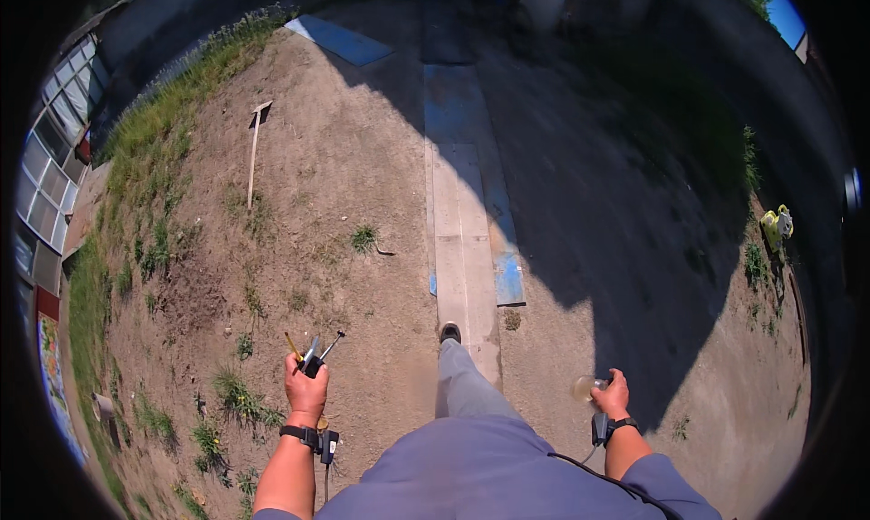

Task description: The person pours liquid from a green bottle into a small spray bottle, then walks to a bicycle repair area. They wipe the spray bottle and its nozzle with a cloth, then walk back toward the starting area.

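My left hand [305, 395] is closed around a small bundle of hand tools. A thin yellow stick-like piece [293, 343], a silver-and-black piece [312, 357] and a thin metal rod with a dark tip [333, 343] stick out past the fingers; their exact kinds are too small to tell. Out to the right, my right hand [613, 395] grips a round, pale, partly see-through thing [584, 390], blurred at its edge. The two hands are wide apart at hip height, over the bare ground. One of my feet [449, 332] is on the board path.
A path of worn boards [464, 248] with blue-painted sheets [509, 280] runs straight ahead into shade. On the left lie a long-handled wooden tool [253, 158], a blue panel [349, 40], grass tufts [236, 398] and leaning window frames [50, 171]. A yellow-and-white object [776, 226] stands far right.
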